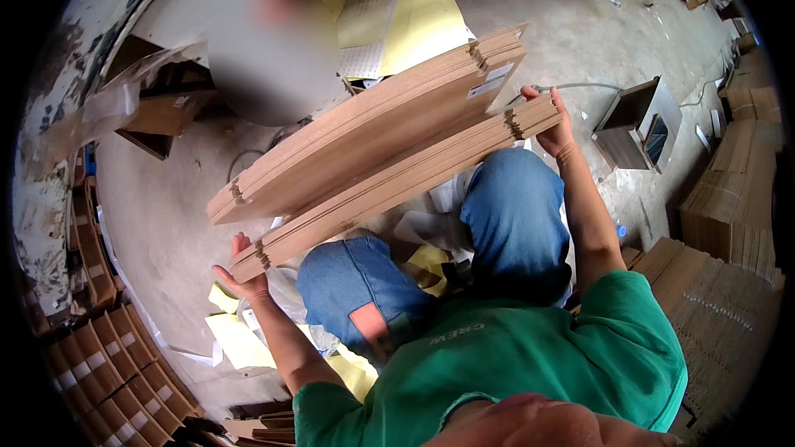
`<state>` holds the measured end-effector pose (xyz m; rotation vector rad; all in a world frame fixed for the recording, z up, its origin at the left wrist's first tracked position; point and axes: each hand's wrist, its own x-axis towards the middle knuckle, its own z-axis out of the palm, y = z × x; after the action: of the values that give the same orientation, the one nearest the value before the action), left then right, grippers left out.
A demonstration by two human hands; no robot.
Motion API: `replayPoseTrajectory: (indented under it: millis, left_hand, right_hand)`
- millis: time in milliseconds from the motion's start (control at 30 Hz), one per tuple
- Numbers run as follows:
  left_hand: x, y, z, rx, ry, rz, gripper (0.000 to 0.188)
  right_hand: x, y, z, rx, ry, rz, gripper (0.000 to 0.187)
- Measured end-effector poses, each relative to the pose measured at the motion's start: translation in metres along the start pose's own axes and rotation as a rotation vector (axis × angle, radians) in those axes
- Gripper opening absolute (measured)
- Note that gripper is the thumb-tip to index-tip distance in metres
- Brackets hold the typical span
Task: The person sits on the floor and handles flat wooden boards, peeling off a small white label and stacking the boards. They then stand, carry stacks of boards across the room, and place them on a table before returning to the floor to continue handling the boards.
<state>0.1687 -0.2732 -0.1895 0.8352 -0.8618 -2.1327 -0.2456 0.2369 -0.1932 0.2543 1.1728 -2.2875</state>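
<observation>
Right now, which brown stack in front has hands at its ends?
The nearer stack, between the left hand and right hand; the farther stack bears a white label.

Near brd stack (397, 185): lt-brown, several thin, long panels, long edges up, notched nr both ends; runs diag., ctr-left (lower) to ctr-right (higher) of frame.

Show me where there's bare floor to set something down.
Left: floor between the left hand and the brown compartments. Upper right: a patch between the far board bundle and the open box, beyond the cable. Crowded: around the knees, with yellow sheets, and the right edge, with brown stacks.
</observation>
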Motion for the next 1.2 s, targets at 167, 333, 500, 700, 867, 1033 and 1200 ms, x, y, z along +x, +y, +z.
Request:
replayPoseTrajectory:
  millis: [167, 333, 500, 700, 867, 1033, 1200]
  left_hand:
    - [0.017, 0.006, -0.005, 0.108, -0.272, -0.055, 0.08]
    - [0.013, 0.005, 0.006, -0.005, 0.144, 0.069, 0.053]
    - [-0.006, 0.007, -0.008, 0.001, 0.239, 0.106, 0.046]
    - [-0.038, -0.013, -0.02, -0.066, 0.278, 0.096, 0.044]
    - [-0.034, -0.009, -0.036, -0.007, 0.185, 0.151, 0.046]
    - [-0.032, -0.005, -0.02, 0.075, 0.136, 0.155, 0.043]
    - [-0.048, -0.011, -0.029, 0.01, 0.238, 0.178, 0.039]
  right_hand:
    - [0.023, 0.005, -0.022, -0.088, -0.093, -0.112, 0.054]
    - [0.047, 0.011, -0.024, -0.115, -0.037, -0.194, 0.057]
    - [0.066, 0.007, -0.045, 0.01, -0.082, -0.15, 0.056]
    - [0.087, -0.004, -0.061, -0.028, 0.081, -0.117, 0.052]
    - [0.053, -0.012, -0.068, -0.097, 0.106, -0.017, 0.057]
    - [0.037, -0.013, -0.061, -0.198, 0.413, -0.177, 0.055]
    - [0.047, -0.028, -0.063, -0.325, 0.309, -0.1, 0.055]
